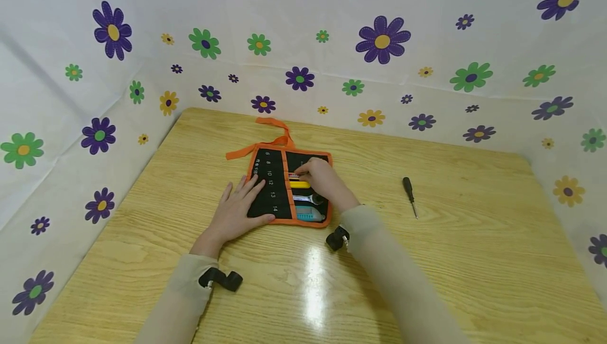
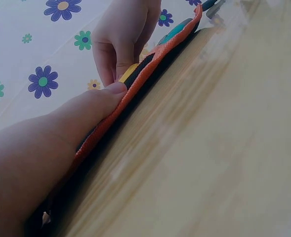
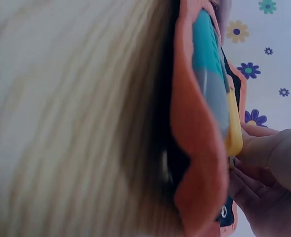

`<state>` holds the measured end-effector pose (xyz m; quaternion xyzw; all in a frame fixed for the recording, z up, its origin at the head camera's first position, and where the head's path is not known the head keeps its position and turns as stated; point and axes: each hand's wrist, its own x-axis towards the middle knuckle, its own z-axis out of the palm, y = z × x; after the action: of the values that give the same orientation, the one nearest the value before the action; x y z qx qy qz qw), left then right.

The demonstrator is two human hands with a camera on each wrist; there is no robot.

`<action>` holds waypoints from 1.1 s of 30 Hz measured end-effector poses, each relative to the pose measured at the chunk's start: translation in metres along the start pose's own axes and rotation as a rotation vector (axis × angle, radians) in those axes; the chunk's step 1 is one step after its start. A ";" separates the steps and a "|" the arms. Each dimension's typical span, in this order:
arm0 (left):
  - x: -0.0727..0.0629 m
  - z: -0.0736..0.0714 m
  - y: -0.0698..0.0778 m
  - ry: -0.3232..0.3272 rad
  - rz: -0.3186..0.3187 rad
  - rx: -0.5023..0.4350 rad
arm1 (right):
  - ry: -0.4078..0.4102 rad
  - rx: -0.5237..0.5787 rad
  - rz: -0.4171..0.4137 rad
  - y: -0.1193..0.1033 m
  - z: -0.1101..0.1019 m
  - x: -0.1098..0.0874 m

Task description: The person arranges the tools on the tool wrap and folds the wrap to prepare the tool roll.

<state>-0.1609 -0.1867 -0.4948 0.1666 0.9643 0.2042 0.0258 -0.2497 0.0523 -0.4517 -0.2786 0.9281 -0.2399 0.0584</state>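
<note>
A black tool pouch [image 1: 280,209] with orange edging lies unrolled on the table, size numbers printed down its left flap. My left hand [image 1: 239,209] rests on that flap with fingers spread, its thumb near the bottom edge. Over the pockets, my right hand [image 1: 324,179] pinches a small red tool [image 1: 294,175], mostly hidden by the fingers. Below it in the pockets sit a yellow-handled tool [image 1: 300,185], a silver wrench [image 1: 302,198] and a teal-and-grey utility knife [image 1: 309,214]. In the right wrist view, the right fingers are bent beside the yellow handle [image 3: 234,123].
Orange tie straps [image 1: 280,138] trail from the pouch's top. A black-handled screwdriver [image 1: 409,191] lies on the wooden table [image 1: 474,238], right of the pouch. Flower-patterned cloth [image 1: 327,12] hangs behind and beside the table. Each sleeve carries a small black camera.
</note>
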 end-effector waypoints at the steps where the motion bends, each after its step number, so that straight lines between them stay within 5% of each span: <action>1: 0.000 0.000 0.000 0.002 0.000 0.000 | -0.001 0.001 0.001 -0.001 0.001 0.001; 19: -0.003 -0.003 0.004 0.020 0.008 -0.010 | 0.011 0.041 0.033 -0.002 0.000 -0.006; 26: -0.003 -0.003 0.004 0.024 0.011 -0.011 | -0.019 0.104 0.068 -0.002 -0.009 -0.023; 33: -0.003 -0.003 0.003 0.028 0.014 -0.009 | 0.045 0.127 0.069 0.007 -0.023 -0.051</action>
<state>-0.1579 -0.1863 -0.4915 0.1703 0.9624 0.2112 0.0115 -0.2163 0.0948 -0.4365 -0.2369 0.9212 -0.3023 0.0630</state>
